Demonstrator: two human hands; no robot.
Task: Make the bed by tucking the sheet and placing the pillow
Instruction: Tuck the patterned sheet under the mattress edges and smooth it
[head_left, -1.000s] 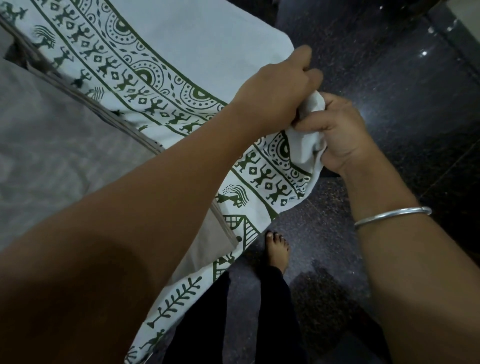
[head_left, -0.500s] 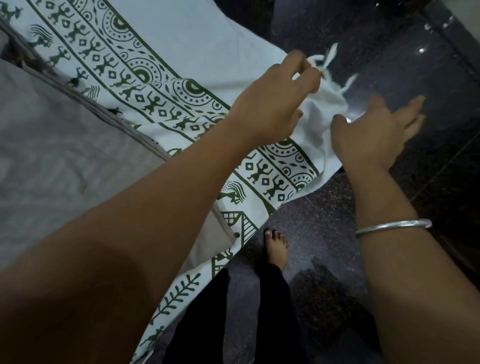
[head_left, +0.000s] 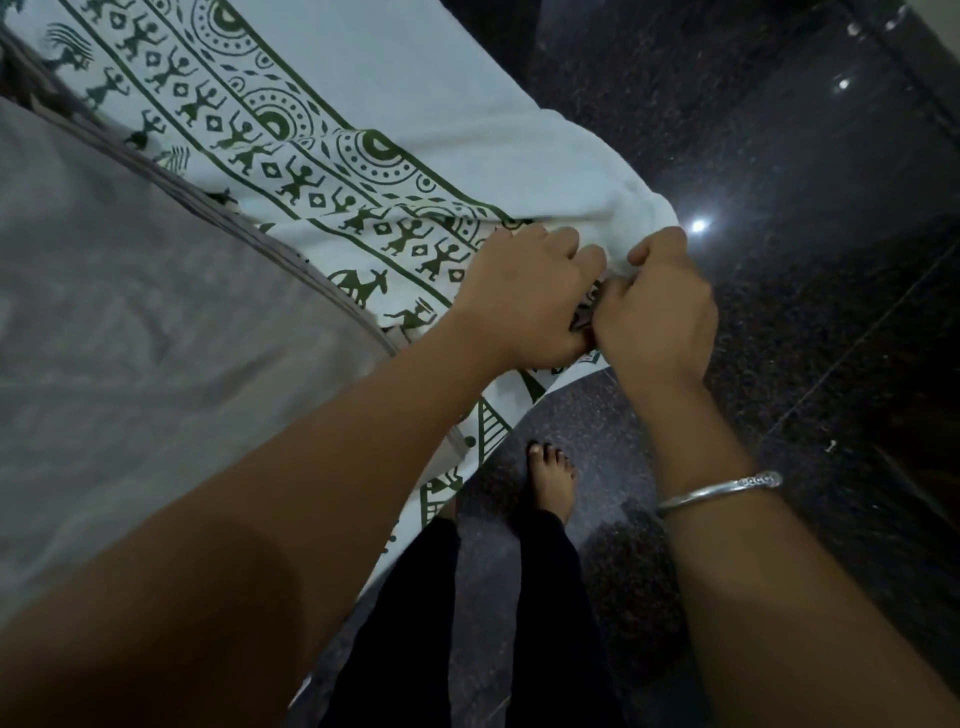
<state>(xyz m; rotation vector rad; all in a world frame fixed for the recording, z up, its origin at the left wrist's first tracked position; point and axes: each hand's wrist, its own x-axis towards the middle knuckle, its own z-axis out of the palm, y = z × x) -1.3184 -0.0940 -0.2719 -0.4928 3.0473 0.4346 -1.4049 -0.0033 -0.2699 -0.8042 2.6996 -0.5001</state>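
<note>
Now both the left hand (head_left: 524, 296) and right hand (head_left: 657, 312) grip the sheet (head_left: 415, 130) again.

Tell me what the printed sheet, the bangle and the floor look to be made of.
Printed sheet: soft woven cloth, likely cotton; matte, creasing where gripped. Bangle: silvery metal, going by its bright sheen. Floor: dark speckled polished stone, perhaps granite; it mirrors lights and shows tile joints.
</note>
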